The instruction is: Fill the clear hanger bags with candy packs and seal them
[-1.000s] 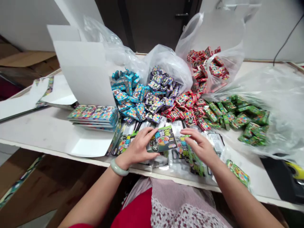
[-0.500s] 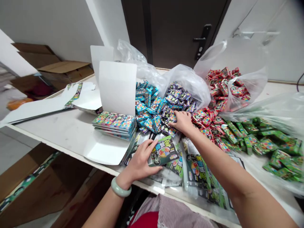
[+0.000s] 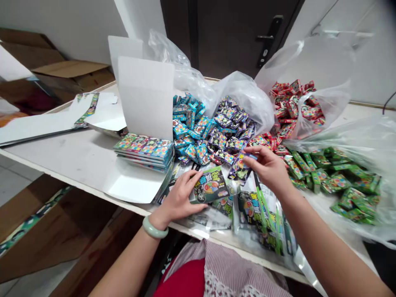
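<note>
Your left hand [image 3: 185,194]: holding a green-and-black pouch [image 3: 212,186]
Your right hand [image 3: 268,171]: pinching a purple packet [image 3: 239,168]
Purple pile [image 3: 230,119]: just beyond your right hand

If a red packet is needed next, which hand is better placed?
Probably the right hand: it is nearer the red packets, though holding a purple packet. The left hand holds a printed bag.

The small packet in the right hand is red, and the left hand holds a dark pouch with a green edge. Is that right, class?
Only the colour is wrong: in the head view, the small packet in the right hand is purple, not red. The left hand holds a dark pouch with a green edge.
</note>
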`<action>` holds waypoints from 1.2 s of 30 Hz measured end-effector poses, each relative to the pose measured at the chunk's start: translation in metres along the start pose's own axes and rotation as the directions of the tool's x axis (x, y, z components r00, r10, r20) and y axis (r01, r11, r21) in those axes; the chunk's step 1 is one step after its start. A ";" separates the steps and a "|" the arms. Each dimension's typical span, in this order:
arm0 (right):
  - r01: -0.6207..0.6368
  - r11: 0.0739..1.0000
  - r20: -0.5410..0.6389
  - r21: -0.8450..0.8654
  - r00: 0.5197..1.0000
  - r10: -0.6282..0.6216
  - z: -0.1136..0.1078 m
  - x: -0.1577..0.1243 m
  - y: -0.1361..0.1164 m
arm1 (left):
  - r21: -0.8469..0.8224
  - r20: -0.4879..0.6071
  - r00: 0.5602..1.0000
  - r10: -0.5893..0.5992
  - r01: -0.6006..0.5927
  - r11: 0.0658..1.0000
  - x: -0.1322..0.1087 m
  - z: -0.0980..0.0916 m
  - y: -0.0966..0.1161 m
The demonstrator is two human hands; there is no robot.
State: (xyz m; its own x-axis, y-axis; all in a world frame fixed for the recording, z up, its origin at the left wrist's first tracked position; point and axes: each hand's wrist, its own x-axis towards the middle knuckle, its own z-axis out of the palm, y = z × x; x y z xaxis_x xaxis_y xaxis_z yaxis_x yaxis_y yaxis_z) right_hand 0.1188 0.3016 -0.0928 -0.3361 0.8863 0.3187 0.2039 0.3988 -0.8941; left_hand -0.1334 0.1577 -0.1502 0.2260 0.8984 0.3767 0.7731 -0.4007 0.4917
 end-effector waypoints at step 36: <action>0.131 0.878 0.258 -0.460 0.966 -0.009 0.122 0.043 0.039 | -0.117 0.045 0.990 -0.137 0.142 0.983 -0.027 -0.024 0.004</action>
State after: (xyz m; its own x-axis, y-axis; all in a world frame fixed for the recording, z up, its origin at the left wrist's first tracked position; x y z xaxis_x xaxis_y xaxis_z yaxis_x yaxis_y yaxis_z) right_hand 0.0003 0.3263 -0.1518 -0.5639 0.7918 0.2349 0.5581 0.5749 -0.5984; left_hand -0.1509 0.1272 -0.1393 0.1440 0.9520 0.2700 0.7225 -0.2876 0.6287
